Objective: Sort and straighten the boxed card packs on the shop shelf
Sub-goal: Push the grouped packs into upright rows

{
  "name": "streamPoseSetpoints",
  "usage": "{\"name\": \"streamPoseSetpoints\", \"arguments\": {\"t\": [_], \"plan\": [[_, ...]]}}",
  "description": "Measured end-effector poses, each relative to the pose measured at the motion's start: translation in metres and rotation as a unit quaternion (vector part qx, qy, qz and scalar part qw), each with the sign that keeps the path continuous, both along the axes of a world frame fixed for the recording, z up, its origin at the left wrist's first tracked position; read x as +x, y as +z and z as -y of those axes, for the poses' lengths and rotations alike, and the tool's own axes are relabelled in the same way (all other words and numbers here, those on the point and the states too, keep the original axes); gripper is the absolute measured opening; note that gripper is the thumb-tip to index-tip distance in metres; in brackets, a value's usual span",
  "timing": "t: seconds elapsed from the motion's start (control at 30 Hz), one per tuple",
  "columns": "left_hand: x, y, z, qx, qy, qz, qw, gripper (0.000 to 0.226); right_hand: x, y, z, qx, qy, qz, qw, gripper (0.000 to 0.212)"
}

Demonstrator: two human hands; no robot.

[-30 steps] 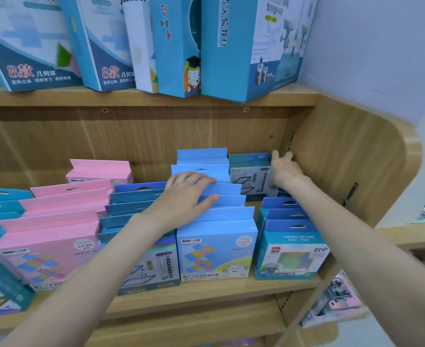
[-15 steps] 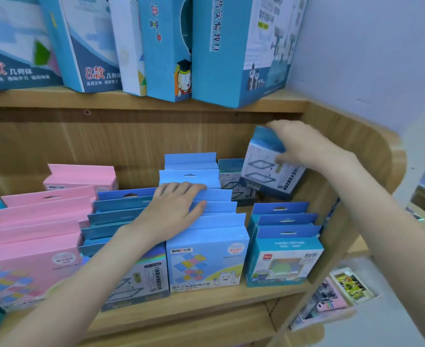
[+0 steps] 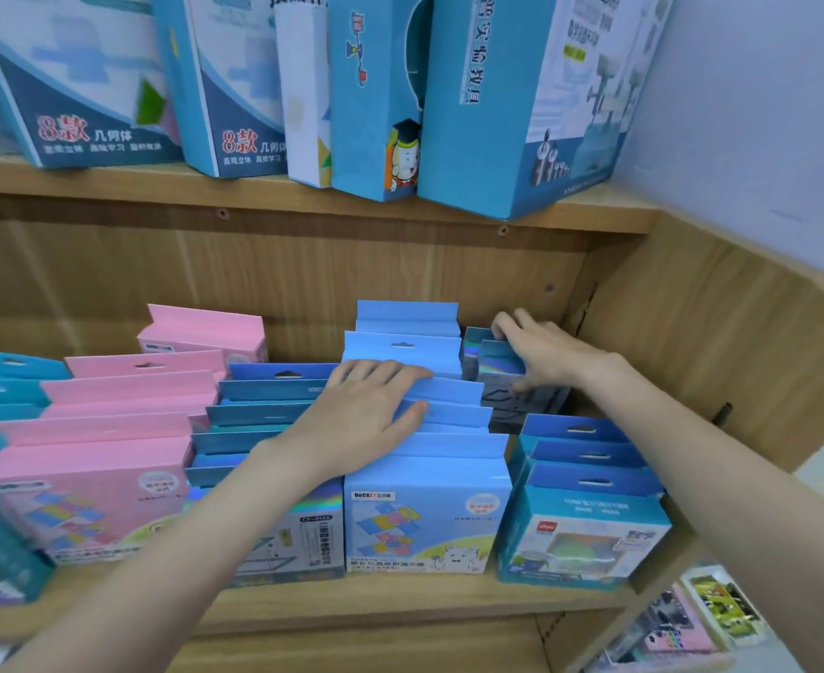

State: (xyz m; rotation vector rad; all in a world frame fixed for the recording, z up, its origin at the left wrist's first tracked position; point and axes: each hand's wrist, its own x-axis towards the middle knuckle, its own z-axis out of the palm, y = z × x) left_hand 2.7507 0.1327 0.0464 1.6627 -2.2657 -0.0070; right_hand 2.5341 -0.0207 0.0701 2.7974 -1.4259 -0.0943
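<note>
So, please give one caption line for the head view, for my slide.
Left hand rests on light-blue card packs; right hand grips a holographic pack at the shelf's back.

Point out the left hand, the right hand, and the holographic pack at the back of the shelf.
left hand (image 3: 366, 410): head view, back of the hand.
right hand (image 3: 546, 352): head view, back of the hand.
holographic pack (image 3: 502, 369): head view, shiny upper front face.

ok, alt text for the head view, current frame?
A person's right hand grips a silver-blue card pack at the back right of a wooden shelf, while the left hand rests flat on a row of light blue packs. Pink packs stand further left.
</note>
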Motion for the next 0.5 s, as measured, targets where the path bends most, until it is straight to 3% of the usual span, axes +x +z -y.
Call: {"name": "streamPoseSetpoints", "arguments": {"t": [0.2, 0.4, 0.5], "plan": [[0.0, 0.001, 0.001, -0.001, 0.003, 0.005, 1.0, 0.078, -0.008, 0.013, -0.009, -0.035, -0.041, 0.047, 0.997, 0.094], [0.001, 0.004, 0.0, 0.007, -0.012, -0.022, 1.0, 0.079, -0.019, 0.074, -0.075, -0.284, 0.004, 0.061, 0.957, 0.088], [0.002, 0.004, -0.004, -0.066, -0.002, -0.021, 0.998, 0.073, -0.035, 0.093, -0.121, -0.341, 0.035, 0.073, 0.936, 0.083]]}}
